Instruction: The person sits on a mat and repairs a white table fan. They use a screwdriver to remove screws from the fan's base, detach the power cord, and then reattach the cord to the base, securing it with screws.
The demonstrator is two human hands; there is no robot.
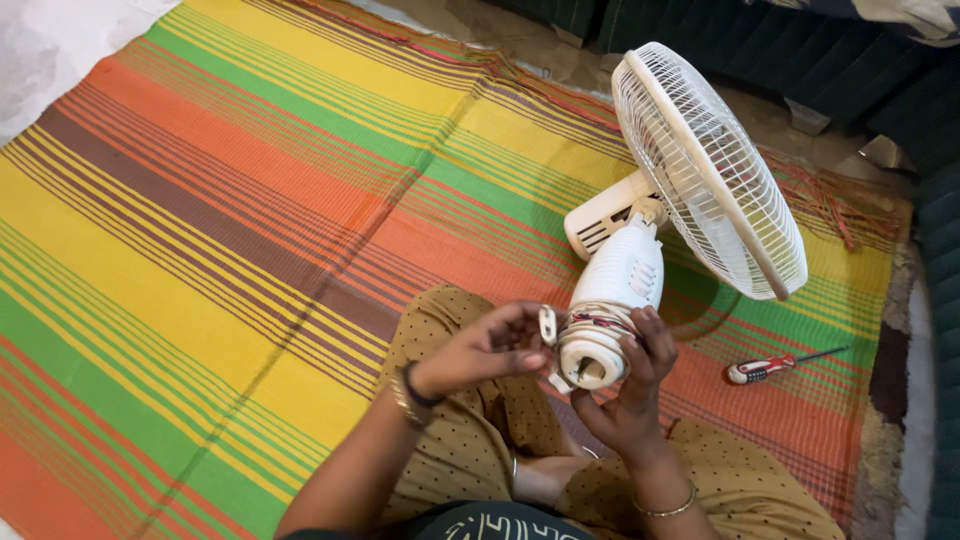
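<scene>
left hand (490, 350) pinching white plug (547, 325), right hand (632, 385) cupped around fan stem (605, 320), wrists bent inward

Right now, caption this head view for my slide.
Both hands hold a white fan's cord-wrapped stem; screwdriver on striped mat.

Warm, even indoor light, sharp across most of the view.

The striped woven mat of yellow, green and orange (220, 230) is brightly and evenly lit, its colours saturated, with slight overexposure on the pale floor (50, 50) at the upper left. The white plastic table fan with its wire grille (705, 170) throws only a soft shadow to the right. The dark green upholstery (900, 90) falls into dimness. Lines bend slightly toward the edges.
</scene>
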